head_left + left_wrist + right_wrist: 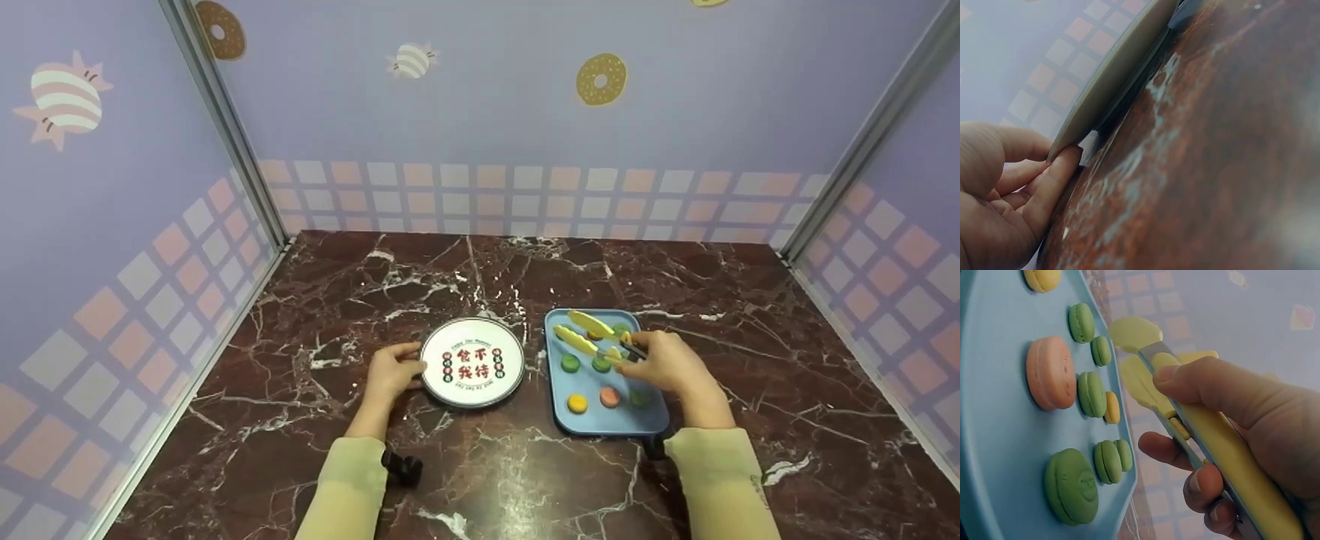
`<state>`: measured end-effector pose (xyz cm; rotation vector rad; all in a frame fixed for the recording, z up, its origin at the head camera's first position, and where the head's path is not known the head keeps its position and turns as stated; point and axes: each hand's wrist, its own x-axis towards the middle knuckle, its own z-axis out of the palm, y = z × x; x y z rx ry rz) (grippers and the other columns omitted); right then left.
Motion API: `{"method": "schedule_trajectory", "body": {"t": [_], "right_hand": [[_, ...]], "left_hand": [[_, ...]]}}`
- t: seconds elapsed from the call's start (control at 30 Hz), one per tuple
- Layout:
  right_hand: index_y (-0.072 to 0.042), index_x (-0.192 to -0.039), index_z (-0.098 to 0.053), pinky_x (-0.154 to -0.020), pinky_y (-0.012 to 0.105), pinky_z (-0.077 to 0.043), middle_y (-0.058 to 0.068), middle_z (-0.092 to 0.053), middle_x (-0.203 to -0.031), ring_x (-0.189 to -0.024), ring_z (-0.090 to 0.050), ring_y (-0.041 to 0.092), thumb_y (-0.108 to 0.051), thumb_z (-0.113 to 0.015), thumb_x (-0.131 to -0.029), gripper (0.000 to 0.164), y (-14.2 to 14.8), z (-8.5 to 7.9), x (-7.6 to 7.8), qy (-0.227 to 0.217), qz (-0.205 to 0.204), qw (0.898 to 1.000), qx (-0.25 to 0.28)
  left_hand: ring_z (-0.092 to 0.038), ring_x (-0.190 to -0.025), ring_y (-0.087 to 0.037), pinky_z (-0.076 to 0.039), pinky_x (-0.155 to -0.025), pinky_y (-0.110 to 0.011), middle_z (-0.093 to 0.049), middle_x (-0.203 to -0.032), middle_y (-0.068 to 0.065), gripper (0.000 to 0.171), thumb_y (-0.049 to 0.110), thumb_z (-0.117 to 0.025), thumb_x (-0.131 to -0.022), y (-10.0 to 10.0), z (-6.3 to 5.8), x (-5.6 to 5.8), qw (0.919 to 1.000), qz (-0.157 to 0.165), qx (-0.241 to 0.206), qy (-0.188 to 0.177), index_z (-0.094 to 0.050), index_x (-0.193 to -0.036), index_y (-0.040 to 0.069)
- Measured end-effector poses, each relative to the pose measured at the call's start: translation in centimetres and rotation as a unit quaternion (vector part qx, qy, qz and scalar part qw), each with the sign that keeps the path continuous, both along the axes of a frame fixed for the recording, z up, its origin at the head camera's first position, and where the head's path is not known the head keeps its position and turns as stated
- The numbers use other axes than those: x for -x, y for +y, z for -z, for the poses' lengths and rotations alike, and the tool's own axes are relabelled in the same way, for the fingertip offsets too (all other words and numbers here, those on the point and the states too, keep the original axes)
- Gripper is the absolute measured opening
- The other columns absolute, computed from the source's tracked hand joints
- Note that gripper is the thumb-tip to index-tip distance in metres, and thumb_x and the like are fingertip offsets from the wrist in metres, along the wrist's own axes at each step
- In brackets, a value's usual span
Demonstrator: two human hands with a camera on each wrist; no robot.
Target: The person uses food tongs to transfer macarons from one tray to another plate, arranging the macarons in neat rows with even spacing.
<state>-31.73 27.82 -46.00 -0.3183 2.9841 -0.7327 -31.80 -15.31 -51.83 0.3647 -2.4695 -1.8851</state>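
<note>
Yellow tongs [1233, 455], inside right grip [667, 361], above tray [586, 384]

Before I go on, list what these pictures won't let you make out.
Head view: the handle end of the tongs, covered by the right hand.
Head view: the fine lettering along the lower rim of the plate, too small to read surely.
Left wrist view: the plate's printed face, turned away from the camera.
Right wrist view: part of a yellow macaron, cut off by the top edge.
</note>
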Motion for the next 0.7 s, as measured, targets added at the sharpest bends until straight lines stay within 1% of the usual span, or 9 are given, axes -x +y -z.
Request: {"method": "schedule_trajectory", "body": {"t": [0.1,0.2,0.37,0.5,0.7], "right_hand": [[-0.005,-0.108,-0.073,-0.062,0.034,-0.046,0.008,-0.069,-0.086,-0.072,-0.055,0.019,-0.03,-0.081,-0.086,0.034,-0.16,0.2,0.08,0.008,-0.007,1.0,-0.004],[-0.006,-0.101,-0.072,-0.06,0.031,-0.04,0.005,-0.064,-0.08,-0.069,-0.051,0.018,-0.029,-0.081,-0.086,0.028,-0.3,0.34,0.15,0.01,-0.009,1.0,-0.003],[-0.007,-0.098,-0.072,-0.058,0.03,-0.039,0.005,-0.063,-0.079,-0.068,-0.05,0.018,-0.028,-0.08,-0.086,0.026,-0.37,0.55,0.22,0.008,-0.008,1.0,-0.007],[-0.008,-0.1,-0.073,-0.057,0.029,-0.037,0.005,-0.064,-0.079,-0.067,-0.05,0.018,-0.028,-0.08,-0.086,0.025,-0.31,0.61,0.28,0.001,-0.003,1.0,-0.008],[-0.007,-0.105,-0.074,-0.058,0.03,-0.038,0.006,-0.068,-0.082,-0.068,-0.051,0.018,-0.028,-0.08,-0.086,0.029,-0.31,0.64,0.33,0.0,-0.005,1.0,-0.013]], "left_hand": [[-0.072,-0.097,-0.031,-0.067,-0.064,-0.029,-0.065,-0.127,-0.032,0.047,-0.005,-0.067,-0.087,-0.01,0.0,0.01,1.0,-0.001,0.001,0.001,-0.063,-0.134,-0.009],[-0.072,-0.093,-0.027,-0.066,-0.063,-0.028,-0.066,-0.125,-0.031,0.047,-0.005,-0.067,-0.086,0.04,0.03,0.01,1.0,-0.002,0.004,0.004,-0.063,-0.133,-0.009],[-0.072,-0.091,-0.024,-0.066,-0.063,-0.028,-0.066,-0.124,-0.031,0.046,-0.005,-0.068,-0.087,0.01,0.21,0.06,1.0,0.0,0.007,0.003,-0.064,-0.133,-0.008],[-0.072,-0.094,-0.027,-0.067,-0.064,-0.028,-0.066,-0.125,-0.03,0.045,-0.004,-0.067,-0.088,0.01,0.31,0.12,1.0,0.001,0.004,0.002,-0.064,-0.133,-0.008],[-0.072,-0.097,-0.03,-0.067,-0.065,-0.029,-0.066,-0.126,-0.031,0.046,-0.005,-0.067,-0.088,-0.03,0.25,0.18,1.0,-0.003,0.002,0.001,-0.064,-0.133,-0.008]]}}
